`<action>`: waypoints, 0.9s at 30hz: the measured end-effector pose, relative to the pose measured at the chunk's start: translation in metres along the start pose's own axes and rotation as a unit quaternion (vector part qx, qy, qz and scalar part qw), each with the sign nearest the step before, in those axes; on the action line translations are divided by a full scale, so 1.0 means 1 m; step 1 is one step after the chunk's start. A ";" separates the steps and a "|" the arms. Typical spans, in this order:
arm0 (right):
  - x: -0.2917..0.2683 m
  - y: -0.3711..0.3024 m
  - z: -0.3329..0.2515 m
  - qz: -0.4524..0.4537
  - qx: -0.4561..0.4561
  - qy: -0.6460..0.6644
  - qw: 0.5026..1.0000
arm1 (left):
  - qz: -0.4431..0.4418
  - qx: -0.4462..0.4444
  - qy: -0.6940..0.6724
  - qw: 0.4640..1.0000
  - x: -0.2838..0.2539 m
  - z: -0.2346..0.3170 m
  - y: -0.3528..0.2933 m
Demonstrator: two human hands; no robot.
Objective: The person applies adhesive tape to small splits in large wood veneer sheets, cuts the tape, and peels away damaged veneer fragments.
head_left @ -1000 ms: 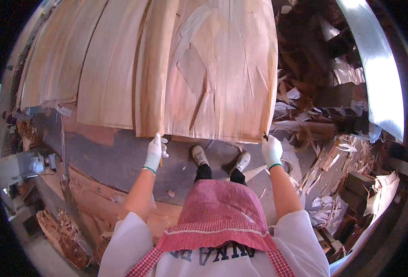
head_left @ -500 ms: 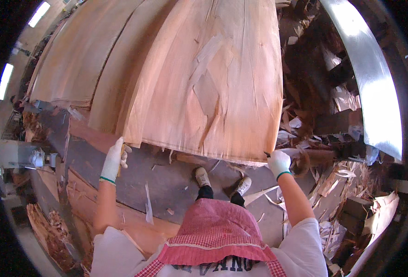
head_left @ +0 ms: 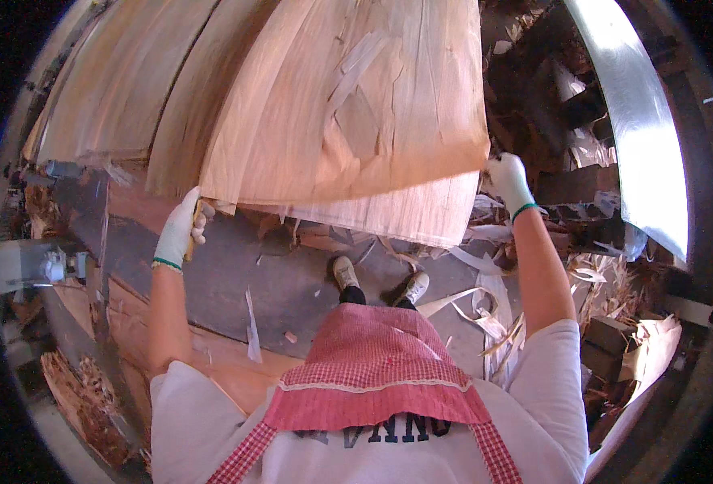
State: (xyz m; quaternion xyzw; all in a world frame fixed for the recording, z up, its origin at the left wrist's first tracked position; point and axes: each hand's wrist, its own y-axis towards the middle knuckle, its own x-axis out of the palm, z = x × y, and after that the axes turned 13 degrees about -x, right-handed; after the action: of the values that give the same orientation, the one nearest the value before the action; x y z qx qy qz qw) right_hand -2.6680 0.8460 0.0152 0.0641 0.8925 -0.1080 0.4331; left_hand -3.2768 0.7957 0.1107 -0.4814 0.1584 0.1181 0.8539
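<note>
Our left hand (head_left: 176, 232) grips the near-left corner of the wood sheet (head_left: 284, 137), yellow object (head_left: 189, 249) in palm. Our right hand (head_left: 509, 181) pinches the near-right corner, above the lower sheet (head_left: 417, 215).

Grey floor (head_left: 292, 274) — in dim light

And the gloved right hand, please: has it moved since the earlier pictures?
Yes. Judged against the lower end of the silvery metal panel, the gloved right hand has moved up the picture and somewhat nearer that panel.
</note>
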 end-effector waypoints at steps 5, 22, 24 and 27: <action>-0.054 0.022 -0.098 0.048 -0.057 0.336 0.939 | 0.009 0.004 0.000 1.000 -0.022 0.011 -0.005; -0.209 0.027 -0.349 0.127 -0.468 0.270 0.832 | 0.188 0.177 0.126 0.958 -0.213 0.164 -0.092; -0.218 0.033 -0.344 -0.008 -0.534 0.301 0.790 | 0.240 0.179 0.221 0.928 -0.224 0.186 -0.121; -0.251 0.062 -0.324 0.137 -0.503 0.171 0.836 | 0.354 0.254 0.236 0.869 -0.207 0.215 -0.166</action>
State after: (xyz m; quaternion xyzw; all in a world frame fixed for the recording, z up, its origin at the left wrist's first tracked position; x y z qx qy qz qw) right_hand -2.7467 0.9817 0.3987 -0.0235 0.8660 0.4285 0.2568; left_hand -3.3753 0.8860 0.4254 -0.1728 0.5392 0.2512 0.7851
